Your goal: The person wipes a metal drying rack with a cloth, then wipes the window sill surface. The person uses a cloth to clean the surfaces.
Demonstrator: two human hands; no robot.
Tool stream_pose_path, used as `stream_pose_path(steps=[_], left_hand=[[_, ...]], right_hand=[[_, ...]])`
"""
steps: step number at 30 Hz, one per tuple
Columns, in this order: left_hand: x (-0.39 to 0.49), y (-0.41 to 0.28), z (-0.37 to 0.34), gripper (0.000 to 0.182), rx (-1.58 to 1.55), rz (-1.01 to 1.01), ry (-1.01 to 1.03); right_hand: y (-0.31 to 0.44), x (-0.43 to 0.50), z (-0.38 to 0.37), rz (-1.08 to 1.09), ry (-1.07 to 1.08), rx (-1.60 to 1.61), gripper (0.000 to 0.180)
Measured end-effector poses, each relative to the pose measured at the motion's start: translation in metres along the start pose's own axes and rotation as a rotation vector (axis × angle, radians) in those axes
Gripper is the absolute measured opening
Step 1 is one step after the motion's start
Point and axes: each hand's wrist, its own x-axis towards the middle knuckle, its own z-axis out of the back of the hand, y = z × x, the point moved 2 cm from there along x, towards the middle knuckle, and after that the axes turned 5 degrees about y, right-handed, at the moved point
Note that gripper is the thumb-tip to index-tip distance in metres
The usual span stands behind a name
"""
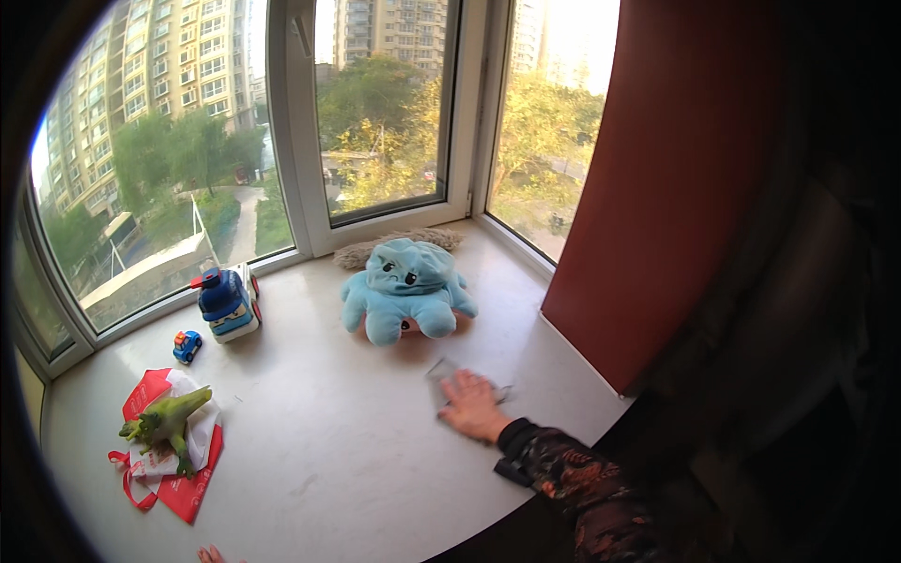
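My right hand (473,407) lies palm down on a grey cloth (439,373), pressing it against the white windowsill (338,429). The cloth looks thin and blurred, and most of it is hidden under the palm. A dark patterned sleeve covers my right forearm. Only a few fingertips of my left hand (210,554) show at the bottom edge, over the sill; the rest of that hand is out of view. Just beyond the cloth sits a light blue plush octopus (408,295) with a frowning face.
A fluffy beige strip (394,245) lies behind the octopus. Along the window at left stand a toy vehicle with a blue cap (229,306) and a small blue toy car (187,346). Nearer, a green toy dinosaur (169,422) rests on a red-and-white bag (193,489). A dark red panel (654,197) bounds the right.
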Motion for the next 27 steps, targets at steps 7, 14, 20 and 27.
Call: stream_pose_path(steps=[7,14,20,27], left_hand=[[0.004,-0.008,0.007,0.076,-0.072,0.029,0.064],[0.003,-0.012,0.009,0.076,-0.128,0.065,0.096],[0.001,-0.011,0.011,0.077,-0.122,0.063,0.063],[0.0,-0.016,0.018,0.077,-0.266,0.068,0.001]], right_hand=[[0.069,-0.003,0.009,0.426,0.002,0.053,0.065],[-0.124,0.035,0.012,-0.355,-0.086,-0.009,0.072],[-0.16,0.069,0.01,-0.602,-0.068,0.131,0.074],[-0.092,0.094,-0.013,-0.351,-0.037,0.051,0.076]])
